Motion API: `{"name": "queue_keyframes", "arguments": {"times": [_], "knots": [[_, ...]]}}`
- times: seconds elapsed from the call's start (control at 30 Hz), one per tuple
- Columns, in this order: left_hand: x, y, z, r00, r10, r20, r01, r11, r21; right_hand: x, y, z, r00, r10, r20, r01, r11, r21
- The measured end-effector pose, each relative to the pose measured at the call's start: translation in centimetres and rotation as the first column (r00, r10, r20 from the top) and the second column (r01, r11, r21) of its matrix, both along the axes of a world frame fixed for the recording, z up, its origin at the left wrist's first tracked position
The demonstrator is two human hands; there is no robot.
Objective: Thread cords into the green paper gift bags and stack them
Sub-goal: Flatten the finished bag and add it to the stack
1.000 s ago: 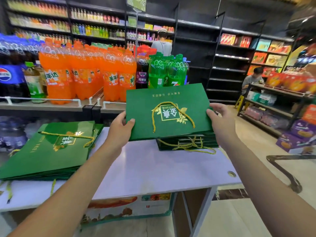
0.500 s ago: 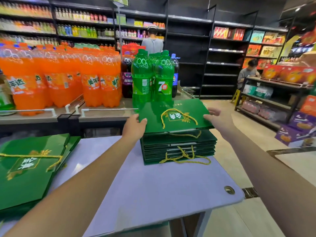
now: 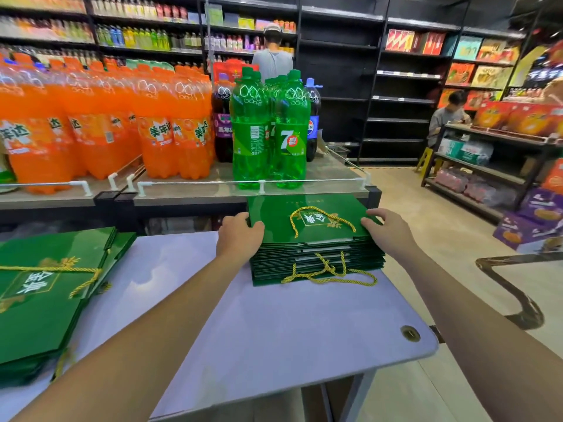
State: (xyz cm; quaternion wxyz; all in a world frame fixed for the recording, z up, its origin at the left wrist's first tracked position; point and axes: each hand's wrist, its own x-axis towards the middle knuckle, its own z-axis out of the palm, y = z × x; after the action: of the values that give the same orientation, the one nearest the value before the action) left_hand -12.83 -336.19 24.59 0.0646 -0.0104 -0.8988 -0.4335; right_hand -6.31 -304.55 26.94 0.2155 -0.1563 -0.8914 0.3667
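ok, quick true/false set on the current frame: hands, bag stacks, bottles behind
1. Both hands grip the top bag by its side edges. True: left hand and right hand hold the top bag on the far stack.
2. The top bag has no cord. False: a gold cord loops across its face.
3. A second bag pile lies at the table's left. True.
4. Bottles directly behind the far stack are orange. False: green bottles; orange bottles stand further left.
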Motion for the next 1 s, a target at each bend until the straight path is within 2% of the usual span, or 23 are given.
{"name": "queue_keyframes", "arguments": {"times": [0.07, 0.13, 0.27, 0.4, 0.53, 0.63, 0.73, 0.8, 1.0], "knots": [[1.1, -0.6, 1.0, 0.999, -0.019, -0.041, 0.019, 1.0, -0.017, 0.7, -1.4, 1.0, 0.995, -0.017, -0.096, 0.035, 0.98, 0.197], [2.7, -1.5, 2.1, 0.993, -0.039, -0.109, 0.029, 0.996, -0.088, 1.4, -3.5, 1.7, 0.979, 0.047, -0.199, 0.019, 0.948, 0.318], [5.6, -4.8, 3.2, 0.96, -0.091, -0.264, 0.024, 0.969, -0.246, 2.7, -10.1, 2.1, 0.908, 0.269, -0.323, -0.128, 0.909, 0.396], [8.6, -11.2, 3.6, 0.939, -0.105, -0.327, -0.053, 0.897, -0.439, 3.7, -18.0, 0.4, 0.823, 0.483, -0.3, -0.308, 0.822, 0.479], [11.7, -19.3, 3.2, 0.961, -0.06, -0.27, -0.099, 0.837, -0.538, 4.7, -24.6, -2.8, 0.724, 0.663, -0.189, -0.531, 0.712, 0.459], [14.4, -25.5, 2.1, 0.984, 0.01, -0.179, -0.124, 0.757, -0.642, 4.7, -28.4, -5.6, 0.724, 0.69, -0.021, -0.62, 0.664, 0.418], [16.9, -29.2, 0.3, 0.996, 0.086, 0.033, -0.035, 0.679, -0.734, 4.8, -30.7, -8.1, 0.727, 0.681, 0.091, -0.659, 0.654, 0.37], [18.1, -30.2, -0.9, 0.987, 0.076, 0.138, 0.052, 0.671, -0.739, 4.9, -31.2, -9.0, 0.734, 0.665, 0.136, -0.658, 0.646, 0.387], [19.7, -30.6, -1.9, 0.995, -0.047, 0.086, 0.093, 0.712, -0.696, 4.7, -31.1, -9.3, 0.728, 0.675, 0.12, -0.661, 0.646, 0.382]]}}
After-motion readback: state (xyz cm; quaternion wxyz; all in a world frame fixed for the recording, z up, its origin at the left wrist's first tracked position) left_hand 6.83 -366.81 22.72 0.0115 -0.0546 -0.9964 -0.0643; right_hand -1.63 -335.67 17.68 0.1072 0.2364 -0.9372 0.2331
